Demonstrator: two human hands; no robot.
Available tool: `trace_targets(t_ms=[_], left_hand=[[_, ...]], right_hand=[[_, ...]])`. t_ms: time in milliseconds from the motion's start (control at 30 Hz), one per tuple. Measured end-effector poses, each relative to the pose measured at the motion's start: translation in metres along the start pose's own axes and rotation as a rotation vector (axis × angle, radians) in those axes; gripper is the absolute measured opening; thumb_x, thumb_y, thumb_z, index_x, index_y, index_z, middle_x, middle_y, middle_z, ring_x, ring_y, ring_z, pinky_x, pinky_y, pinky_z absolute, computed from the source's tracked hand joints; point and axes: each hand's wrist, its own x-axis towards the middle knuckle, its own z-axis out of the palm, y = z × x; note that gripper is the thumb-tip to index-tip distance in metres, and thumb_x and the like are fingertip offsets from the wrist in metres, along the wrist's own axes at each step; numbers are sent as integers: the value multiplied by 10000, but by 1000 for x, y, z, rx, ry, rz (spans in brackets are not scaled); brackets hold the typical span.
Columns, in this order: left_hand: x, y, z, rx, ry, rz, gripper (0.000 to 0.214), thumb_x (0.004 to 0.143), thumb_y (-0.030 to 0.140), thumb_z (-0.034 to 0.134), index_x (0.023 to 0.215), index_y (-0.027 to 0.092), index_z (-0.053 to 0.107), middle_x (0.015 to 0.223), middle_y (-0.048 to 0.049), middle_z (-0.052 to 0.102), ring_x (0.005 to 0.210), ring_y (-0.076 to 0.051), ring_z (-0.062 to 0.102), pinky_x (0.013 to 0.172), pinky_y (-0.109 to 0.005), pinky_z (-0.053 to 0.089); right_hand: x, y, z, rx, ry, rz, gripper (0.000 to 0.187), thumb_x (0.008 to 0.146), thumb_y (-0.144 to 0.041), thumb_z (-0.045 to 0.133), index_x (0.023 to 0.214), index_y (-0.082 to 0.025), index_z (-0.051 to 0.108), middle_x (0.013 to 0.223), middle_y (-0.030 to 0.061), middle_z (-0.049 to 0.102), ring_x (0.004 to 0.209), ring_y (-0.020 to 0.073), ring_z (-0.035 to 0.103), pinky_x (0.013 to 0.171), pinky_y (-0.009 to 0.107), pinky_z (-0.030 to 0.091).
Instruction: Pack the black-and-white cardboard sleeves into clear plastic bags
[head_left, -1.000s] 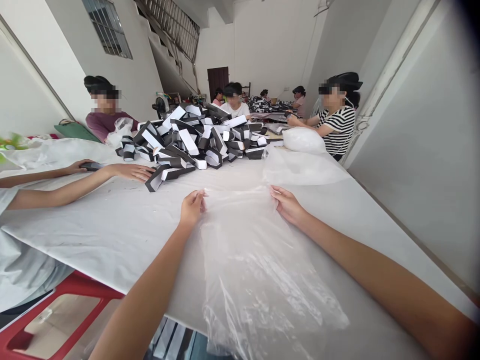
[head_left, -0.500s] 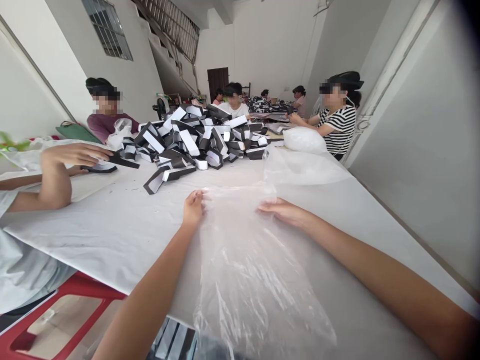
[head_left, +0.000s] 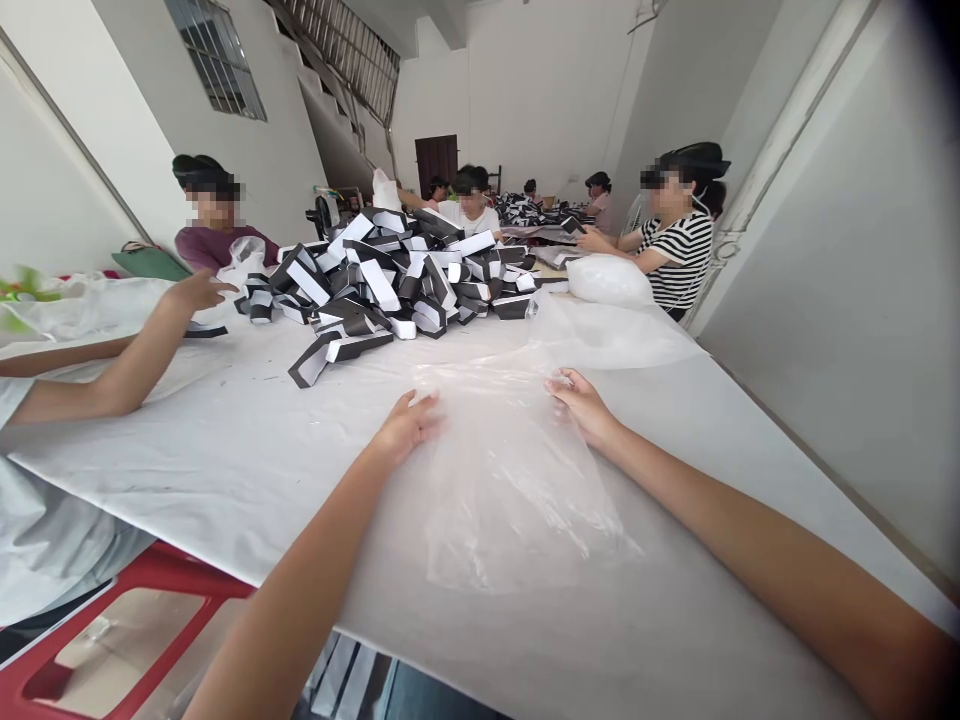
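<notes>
A clear plastic bag (head_left: 517, 480) lies flat on the white table (head_left: 247, 450) in front of me. My left hand (head_left: 405, 428) rests on the bag's far left corner with fingers stretched forward. My right hand (head_left: 579, 405) pinches the bag's far right edge, fingers curled on the film. A heap of black-and-white folded card pieces (head_left: 390, 270) sits beyond the bag in the middle of the table.
A co-worker's arm (head_left: 127, 355) reaches in from the left towards the heap. Other people sit round the table, one in a striped shirt (head_left: 679, 255) at the right. More plastic bags (head_left: 607, 280) lie at the far right. A red stool (head_left: 97, 640) stands below left.
The bag has been pulled up onto the table and flattened. My left hand went from pinching its corner to lying flat. The co-worker's hand moved away towards the far left.
</notes>
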Motion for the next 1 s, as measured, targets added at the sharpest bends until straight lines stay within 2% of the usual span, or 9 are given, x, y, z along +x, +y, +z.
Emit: trace_targets(t_ms=[167,267,433,533,667,733,833,900,1000], left_hand=[[-2,-7,4,97,70,135,894,809,65,665,1509,272,150,1275,-132,622,728,-137,681,619,-267,573],[3,-4,-5,180,162,200,857,823,83,640,1508,275,161,1284,-122,622,654,-98,649,503,-195,504],[12,4,-24,254,381,280,800,840,195,662,1497,310,218,1315,-88,597,546,-47,558,409,-161,389],[12,9,-25,161,366,197,806,862,318,661,1509,302,179,1433,-120,481,712,-87,640,568,-193,516],[3,10,-16,150,230,88,963,797,358,737,1530,283,118,1424,-166,477,769,-145,680,686,-284,572],[-2,9,-12,166,142,45,1046,766,313,766,1541,269,66,1367,-170,533,733,-149,680,696,-309,576],[-5,7,-13,223,82,48,1036,770,195,736,1544,243,50,1258,-148,626,633,-103,629,635,-253,549],[-2,7,-17,279,122,129,973,774,108,683,1536,263,99,1218,-108,659,571,-68,566,551,-191,491],[6,6,-26,384,244,278,924,769,52,621,1521,320,156,1253,-64,641,517,-51,515,506,-178,444]], right_hand=[[-2,-5,2,-164,-150,123,741,673,-301,799,1327,-307,451,1059,27,661,804,162,660,663,269,548],[-1,-1,2,-305,-273,130,762,703,-255,773,1377,-264,417,1025,46,700,674,147,644,616,273,545],[6,10,-2,-244,-53,17,503,800,-291,671,1278,-249,519,1026,46,713,700,142,646,608,243,552],[8,9,-6,-154,40,14,632,818,-340,650,1403,-303,412,1185,56,670,957,190,678,766,282,580],[7,1,-9,-199,-22,64,824,825,-430,640,1518,-364,200,1450,55,481,1246,220,553,950,347,530],[5,-2,-9,-200,-94,81,872,830,-436,634,1533,-380,121,1496,49,423,1260,226,542,980,385,511],[1,-4,-9,-147,-235,108,985,816,-416,665,1536,-399,-7,1407,65,524,1139,240,632,937,432,534],[0,-2,-8,-151,-253,100,1065,749,-342,739,1532,-416,21,1366,64,561,1076,242,664,908,416,548],[3,4,-9,-180,-75,3,999,673,-270,762,1503,-406,222,1461,71,458,1114,255,642,877,370,559]])
